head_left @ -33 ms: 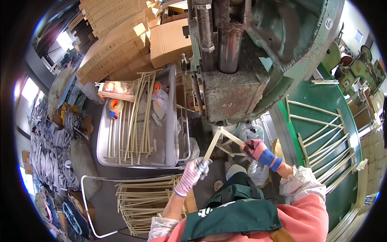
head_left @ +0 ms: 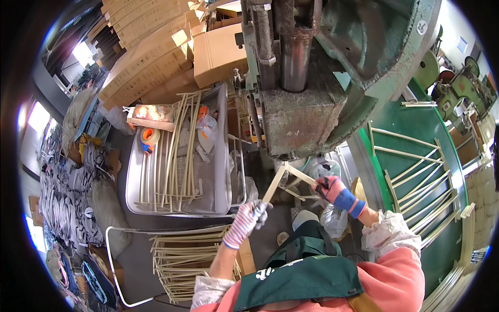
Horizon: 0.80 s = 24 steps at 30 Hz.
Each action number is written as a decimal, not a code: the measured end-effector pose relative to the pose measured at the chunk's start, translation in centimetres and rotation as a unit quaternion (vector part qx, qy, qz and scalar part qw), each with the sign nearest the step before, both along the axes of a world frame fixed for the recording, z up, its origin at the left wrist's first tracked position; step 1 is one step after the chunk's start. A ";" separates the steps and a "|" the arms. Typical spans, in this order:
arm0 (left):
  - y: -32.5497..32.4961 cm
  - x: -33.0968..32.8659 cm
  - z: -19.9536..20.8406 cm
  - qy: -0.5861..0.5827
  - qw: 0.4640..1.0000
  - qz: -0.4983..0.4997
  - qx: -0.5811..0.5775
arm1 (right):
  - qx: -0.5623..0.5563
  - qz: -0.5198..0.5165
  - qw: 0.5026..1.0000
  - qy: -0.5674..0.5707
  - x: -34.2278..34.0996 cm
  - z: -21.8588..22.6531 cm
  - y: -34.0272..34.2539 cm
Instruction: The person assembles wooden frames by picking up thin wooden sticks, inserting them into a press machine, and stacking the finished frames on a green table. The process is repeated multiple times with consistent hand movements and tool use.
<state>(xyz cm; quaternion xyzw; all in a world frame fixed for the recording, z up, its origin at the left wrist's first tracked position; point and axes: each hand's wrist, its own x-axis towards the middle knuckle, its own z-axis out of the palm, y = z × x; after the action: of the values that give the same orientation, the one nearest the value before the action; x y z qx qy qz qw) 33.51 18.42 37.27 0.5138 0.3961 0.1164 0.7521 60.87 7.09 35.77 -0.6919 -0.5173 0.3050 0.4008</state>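
Two cream-coloured flat strips meet at a corner directly under the block of a worn green press point(head_left: 301, 122). My left hand point(head_left: 244, 224), in a striped knit glove with grey fingers, is closed round the lower end of the left strip point(head_left: 274, 184). In a pink-and-blue glove, my right hand point(head_left: 335, 194) grips the end of the right strip point(head_left: 300, 175). The strips form an upside-down V with its tip against the underside of the press. Whether the strips are fastened at that tip is too small to tell.
On the left, a white tub point(head_left: 223, 190) holds long strips, an orange tape roll point(head_left: 149, 136) and a small box. Below it lies a stack of strips point(head_left: 189, 260). A green table point(head_left: 410, 122) on the right carries joined strips. Cardboard boxes point(head_left: 218, 57) stand behind.
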 end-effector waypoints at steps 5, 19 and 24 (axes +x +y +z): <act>1.6 -1.1 1.3 -0.037 0.996 -0.068 0.042 | -0.078 0.014 0.997 0.023 1.0 1.6 0.6; 3.9 -1.5 3.3 -0.018 0.991 -0.135 0.018 | -0.092 0.033 0.988 0.122 2.5 2.3 0.8; 2.2 -1.8 3.8 0.038 0.987 -0.103 0.115 | -0.068 -0.009 0.991 0.119 -0.1 2.4 -0.4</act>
<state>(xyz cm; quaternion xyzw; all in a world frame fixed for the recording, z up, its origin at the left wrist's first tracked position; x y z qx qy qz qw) 31.68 20.58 41.12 0.6392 0.3530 0.0634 0.6803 60.75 6.72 38.17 -0.6810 -0.4378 0.4160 0.4140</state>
